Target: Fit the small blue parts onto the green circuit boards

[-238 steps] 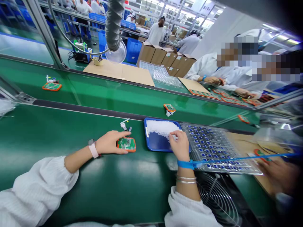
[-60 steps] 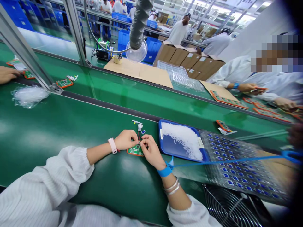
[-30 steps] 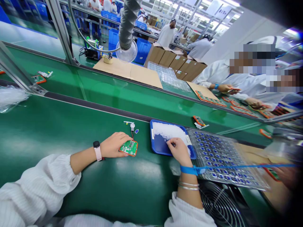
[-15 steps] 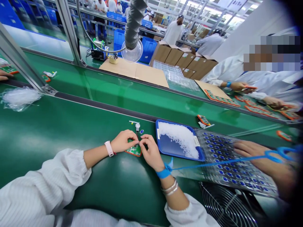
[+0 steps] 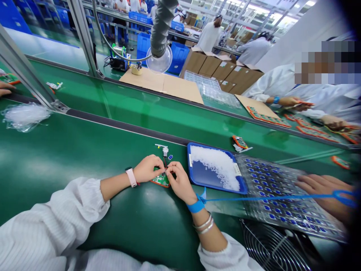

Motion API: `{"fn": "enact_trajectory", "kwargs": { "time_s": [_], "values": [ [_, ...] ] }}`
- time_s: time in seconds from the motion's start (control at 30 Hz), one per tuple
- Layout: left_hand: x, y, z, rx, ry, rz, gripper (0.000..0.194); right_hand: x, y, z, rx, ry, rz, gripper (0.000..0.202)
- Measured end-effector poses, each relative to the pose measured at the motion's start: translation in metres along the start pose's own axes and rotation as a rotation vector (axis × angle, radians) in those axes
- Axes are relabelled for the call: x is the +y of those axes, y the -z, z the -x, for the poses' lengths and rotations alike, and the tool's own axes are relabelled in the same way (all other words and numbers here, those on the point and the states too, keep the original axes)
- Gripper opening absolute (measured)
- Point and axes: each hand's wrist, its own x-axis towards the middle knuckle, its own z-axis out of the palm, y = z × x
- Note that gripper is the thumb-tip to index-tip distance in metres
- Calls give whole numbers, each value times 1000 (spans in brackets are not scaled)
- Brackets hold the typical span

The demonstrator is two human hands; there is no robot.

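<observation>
My left hand (image 5: 146, 169) and my right hand (image 5: 181, 183) meet fingertip to fingertip over a green circuit board (image 5: 161, 180) with an orange edge. Both hands are closed in a pinch, and what lies between the fingertips is too small to make out. Thin red and dark wires (image 5: 165, 162) run from the fingertips up to a white connector piece (image 5: 165, 151) beyond the board. A small blue part (image 5: 170, 157) lies beside that piece. My hands cover the board's upper portion.
A blue tray (image 5: 201, 177) of white granules stands right of my hands. Further right lies a clear tray of blue parts (image 5: 270, 188), with another person's hand (image 5: 324, 188) over it. A fan (image 5: 273, 244) sits below. Boards (image 5: 239, 142) lie on the green belt (image 5: 175, 116) beyond a rail.
My hands stay pinched at the same spot on the board. The other person's hand has shifted right over the clear tray. Boards on the belt have moved slightly left.
</observation>
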Motion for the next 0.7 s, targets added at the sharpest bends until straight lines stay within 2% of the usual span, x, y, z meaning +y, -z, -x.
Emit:
{"fn": "enact_trajectory", "kwargs": {
  "time_s": [0.27, 0.4, 0.43, 0.5, 0.57, 0.63, 0.7],
  "values": [
    [4, 1, -9, -71, 187, -63, 13, 1, 1, -5, -31, -101, 4, 15],
    [1, 6, -4, -42, 163, -97, 8, -5, -1, -3, -1, -108, 1, 15],
    [-1, 8, 0, -19, 144, -134, 12, -7, 2, -2, 18, -93, 5, 15],
    [-6, 12, 9, -17, 62, -212, 38, -8, 13, 0, 72, -31, 48, 14],
    [-11, 15, 17, -82, -53, -262, 67, 0, 36, 1, 170, 24, 132, 15],
    [-12, 17, 21, -175, -137, -273, 76, 17, 65, 3, 313, 14, 240, 15],
    [-8, 20, 17, -211, -115, -256, 75, 41, 94, 6, 429, -66, 363, 17]
  ]
}}
